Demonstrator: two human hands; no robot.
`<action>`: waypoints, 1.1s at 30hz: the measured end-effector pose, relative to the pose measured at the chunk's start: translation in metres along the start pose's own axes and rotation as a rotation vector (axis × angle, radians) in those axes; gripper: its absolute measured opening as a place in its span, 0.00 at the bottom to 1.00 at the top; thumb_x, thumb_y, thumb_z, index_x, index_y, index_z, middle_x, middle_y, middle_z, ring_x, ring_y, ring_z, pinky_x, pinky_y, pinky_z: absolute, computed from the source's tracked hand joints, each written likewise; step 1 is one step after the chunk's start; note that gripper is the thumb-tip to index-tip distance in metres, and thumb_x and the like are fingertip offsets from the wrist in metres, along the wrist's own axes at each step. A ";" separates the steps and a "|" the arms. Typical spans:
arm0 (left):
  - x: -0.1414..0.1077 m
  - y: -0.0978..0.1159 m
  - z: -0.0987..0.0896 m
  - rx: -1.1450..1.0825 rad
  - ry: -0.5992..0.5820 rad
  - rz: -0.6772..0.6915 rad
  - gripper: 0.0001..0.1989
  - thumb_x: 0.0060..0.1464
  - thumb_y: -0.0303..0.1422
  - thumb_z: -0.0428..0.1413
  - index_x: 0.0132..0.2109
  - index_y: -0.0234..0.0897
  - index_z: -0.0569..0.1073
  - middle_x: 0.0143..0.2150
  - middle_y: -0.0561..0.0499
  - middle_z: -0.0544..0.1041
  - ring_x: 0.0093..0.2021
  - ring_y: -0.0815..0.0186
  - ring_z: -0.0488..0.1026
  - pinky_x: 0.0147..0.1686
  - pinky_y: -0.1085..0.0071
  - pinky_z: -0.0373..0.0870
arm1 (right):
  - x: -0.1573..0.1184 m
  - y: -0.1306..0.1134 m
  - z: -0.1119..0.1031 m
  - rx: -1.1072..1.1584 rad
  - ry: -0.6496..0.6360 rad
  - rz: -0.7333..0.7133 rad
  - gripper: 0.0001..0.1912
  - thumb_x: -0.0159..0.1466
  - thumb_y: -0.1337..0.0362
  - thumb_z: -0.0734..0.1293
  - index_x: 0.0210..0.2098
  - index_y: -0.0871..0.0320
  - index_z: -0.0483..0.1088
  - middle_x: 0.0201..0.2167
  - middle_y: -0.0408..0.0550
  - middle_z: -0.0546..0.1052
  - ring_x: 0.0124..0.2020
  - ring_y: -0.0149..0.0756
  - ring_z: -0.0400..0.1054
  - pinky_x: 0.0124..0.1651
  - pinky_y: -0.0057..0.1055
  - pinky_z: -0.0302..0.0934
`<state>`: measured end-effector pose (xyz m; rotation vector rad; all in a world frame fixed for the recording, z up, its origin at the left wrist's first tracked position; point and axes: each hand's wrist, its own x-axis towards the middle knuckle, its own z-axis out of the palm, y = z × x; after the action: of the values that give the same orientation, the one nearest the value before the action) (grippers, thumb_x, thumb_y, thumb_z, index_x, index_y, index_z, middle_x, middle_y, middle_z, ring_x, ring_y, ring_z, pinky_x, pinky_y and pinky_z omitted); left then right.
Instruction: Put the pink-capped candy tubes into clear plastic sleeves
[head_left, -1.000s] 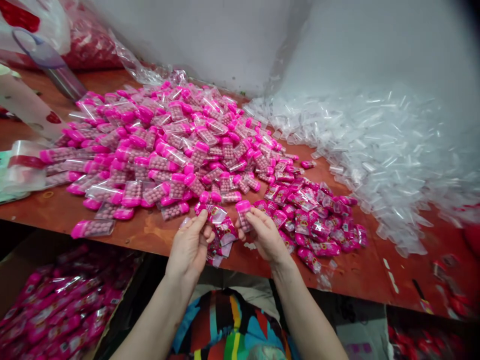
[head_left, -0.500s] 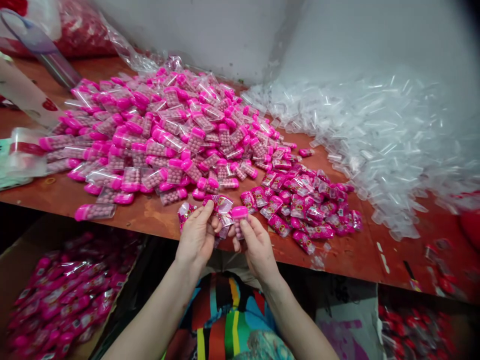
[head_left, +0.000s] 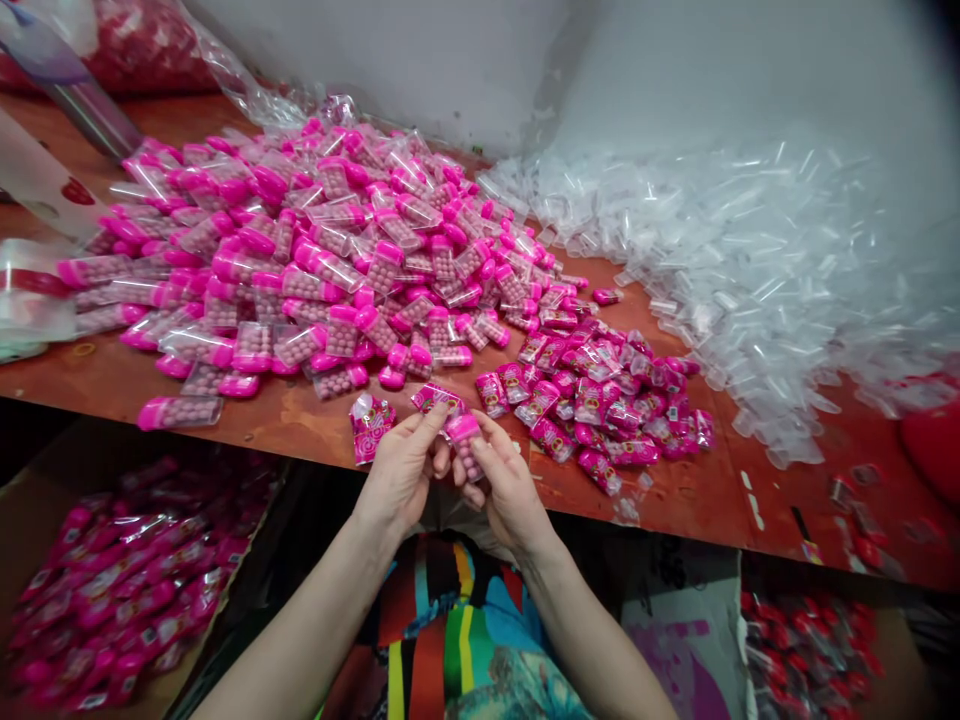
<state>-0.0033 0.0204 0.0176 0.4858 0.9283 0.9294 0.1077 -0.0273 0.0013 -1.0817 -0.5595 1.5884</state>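
Observation:
At the table's front edge my right hand (head_left: 510, 485) pinches a small clear candy container (head_left: 466, 448) with a pink cap and pink balls inside. Close beside it, my left hand (head_left: 405, 465) has its thumb and fingers closed on a printed pink wrapper (head_left: 437, 399). Container and wrapper nearly meet between the two hands; whether they touch I cannot tell. Left of my fingers a printed pink sleeve (head_left: 371, 427) lies on the table. Beyond my hands spreads a big heap of pink-capped containers (head_left: 330, 265), and to the right a smaller pile of wrapped ones (head_left: 607, 400).
Clear empty plastic tubes (head_left: 750, 270) are heaped against the wall at right. Below the table edge, an open box (head_left: 127, 590) of wrapped pink pieces stands at left and red-capped pieces (head_left: 810, 640) at lower right. A bottle (head_left: 82, 100) leans at far left.
My right hand has brought the container left, close against the wrapper in my left hand. The container has tilted. The whole view has shifted slightly.

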 end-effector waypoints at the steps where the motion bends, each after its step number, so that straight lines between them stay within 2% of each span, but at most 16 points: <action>1: 0.000 -0.001 0.000 0.017 -0.009 -0.011 0.21 0.52 0.46 0.61 0.23 0.35 0.68 0.13 0.56 0.64 0.14 0.71 0.63 0.18 0.74 0.59 | 0.000 0.000 0.000 -0.004 -0.013 0.010 0.26 0.65 0.52 0.64 0.59 0.53 0.58 0.23 0.37 0.68 0.16 0.23 0.52 0.16 0.20 0.46; 3: 0.000 -0.003 0.000 0.035 -0.042 -0.040 0.25 0.53 0.47 0.60 0.18 0.35 0.66 0.12 0.54 0.63 0.15 0.71 0.64 0.19 0.74 0.60 | 0.000 0.003 -0.001 -0.078 -0.022 -0.034 0.28 0.66 0.53 0.64 0.61 0.53 0.55 0.24 0.37 0.69 0.17 0.24 0.55 0.18 0.21 0.49; 5: 0.001 -0.006 -0.001 0.029 -0.079 -0.075 0.28 0.54 0.47 0.59 0.15 0.35 0.64 0.11 0.53 0.62 0.15 0.71 0.64 0.20 0.74 0.61 | -0.001 0.006 -0.004 -0.225 -0.008 -0.138 0.28 0.67 0.55 0.63 0.63 0.53 0.53 0.26 0.40 0.71 0.23 0.27 0.63 0.26 0.24 0.58; 7: 0.003 -0.009 -0.002 -0.004 -0.085 -0.114 0.27 0.53 0.47 0.60 0.15 0.35 0.64 0.10 0.55 0.60 0.13 0.75 0.60 0.18 0.76 0.57 | -0.001 0.009 -0.006 -0.405 0.007 -0.233 0.28 0.67 0.57 0.63 0.64 0.54 0.53 0.30 0.43 0.73 0.30 0.31 0.68 0.34 0.29 0.64; 9: 0.004 -0.011 -0.002 -0.047 -0.076 -0.150 0.23 0.50 0.46 0.63 0.19 0.34 0.68 0.09 0.58 0.57 0.11 0.78 0.53 0.15 0.78 0.50 | -0.002 0.009 -0.007 -0.517 0.034 -0.283 0.28 0.66 0.58 0.64 0.64 0.53 0.55 0.34 0.45 0.73 0.33 0.32 0.69 0.38 0.31 0.65; 12: 0.004 -0.013 -0.004 -0.055 -0.110 -0.198 0.21 0.50 0.46 0.62 0.23 0.32 0.72 0.10 0.59 0.58 0.11 0.78 0.51 0.14 0.78 0.47 | -0.002 0.005 -0.007 -0.395 0.064 -0.204 0.26 0.66 0.56 0.63 0.62 0.52 0.57 0.35 0.45 0.71 0.28 0.29 0.66 0.29 0.26 0.62; 15: 0.002 -0.014 -0.004 -0.034 -0.152 -0.202 0.21 0.52 0.47 0.60 0.25 0.32 0.73 0.12 0.55 0.64 0.12 0.78 0.52 0.14 0.78 0.45 | -0.001 0.001 -0.008 -0.229 0.027 -0.062 0.24 0.68 0.53 0.60 0.61 0.50 0.56 0.32 0.42 0.68 0.20 0.25 0.59 0.19 0.22 0.52; 17: 0.001 -0.014 -0.003 -0.026 -0.154 -0.186 0.20 0.53 0.45 0.61 0.26 0.32 0.72 0.14 0.54 0.67 0.11 0.80 0.51 0.14 0.79 0.44 | -0.002 0.001 -0.010 -0.307 0.027 -0.127 0.23 0.68 0.53 0.61 0.61 0.50 0.58 0.32 0.42 0.69 0.22 0.27 0.61 0.22 0.24 0.57; 19: -0.001 -0.013 -0.001 -0.020 -0.131 -0.170 0.17 0.51 0.43 0.62 0.27 0.32 0.71 0.13 0.57 0.64 0.11 0.81 0.49 0.14 0.79 0.44 | -0.002 0.003 -0.012 -0.481 0.063 -0.268 0.22 0.67 0.56 0.63 0.60 0.50 0.61 0.37 0.46 0.71 0.30 0.31 0.67 0.33 0.29 0.64; 21: -0.003 -0.014 0.002 -0.016 -0.083 -0.148 0.16 0.50 0.40 0.64 0.26 0.34 0.70 0.11 0.61 0.59 0.11 0.81 0.48 0.14 0.80 0.43 | -0.003 0.006 -0.014 -0.581 0.091 -0.331 0.22 0.67 0.57 0.63 0.60 0.51 0.62 0.39 0.48 0.72 0.35 0.35 0.68 0.39 0.33 0.65; 24: -0.005 -0.015 0.004 -0.022 -0.055 -0.147 0.15 0.51 0.39 0.63 0.28 0.33 0.70 0.13 0.59 0.62 0.11 0.81 0.49 0.13 0.81 0.43 | -0.002 0.008 -0.012 -0.397 0.110 -0.197 0.22 0.67 0.55 0.63 0.59 0.51 0.62 0.34 0.46 0.70 0.30 0.32 0.67 0.30 0.28 0.63; 26: -0.005 -0.018 0.003 -0.059 -0.072 -0.162 0.14 0.52 0.39 0.63 0.29 0.32 0.71 0.16 0.58 0.65 0.12 0.82 0.48 0.13 0.81 0.43 | -0.001 0.007 -0.008 -0.205 0.117 -0.084 0.21 0.66 0.54 0.63 0.57 0.50 0.62 0.31 0.42 0.68 0.24 0.28 0.63 0.21 0.23 0.56; 28: -0.005 -0.022 0.000 -0.122 -0.085 -0.156 0.13 0.52 0.38 0.63 0.30 0.32 0.72 0.17 0.58 0.65 0.12 0.83 0.47 0.13 0.81 0.44 | -0.001 0.005 -0.005 -0.106 0.112 -0.025 0.22 0.66 0.53 0.63 0.57 0.49 0.62 0.29 0.40 0.66 0.20 0.26 0.58 0.17 0.20 0.50; 30: -0.005 -0.027 -0.002 -0.190 -0.065 -0.128 0.13 0.53 0.38 0.62 0.30 0.32 0.71 0.16 0.60 0.63 0.12 0.82 0.47 0.13 0.82 0.46 | -0.002 0.005 -0.003 -0.134 0.111 -0.050 0.21 0.66 0.53 0.62 0.57 0.49 0.62 0.28 0.40 0.67 0.20 0.26 0.58 0.17 0.21 0.52; 33: -0.008 -0.033 0.000 -0.222 -0.001 -0.100 0.15 0.51 0.39 0.63 0.28 0.33 0.70 0.15 0.61 0.60 0.13 0.81 0.50 0.14 0.82 0.49 | -0.006 0.009 -0.004 -0.441 0.115 -0.249 0.19 0.68 0.56 0.60 0.57 0.51 0.63 0.34 0.46 0.73 0.27 0.32 0.68 0.29 0.28 0.65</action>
<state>0.0095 -0.0040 -0.0023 0.2487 0.8298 0.9284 0.1069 -0.0359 -0.0057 -1.3593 -0.9562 1.2043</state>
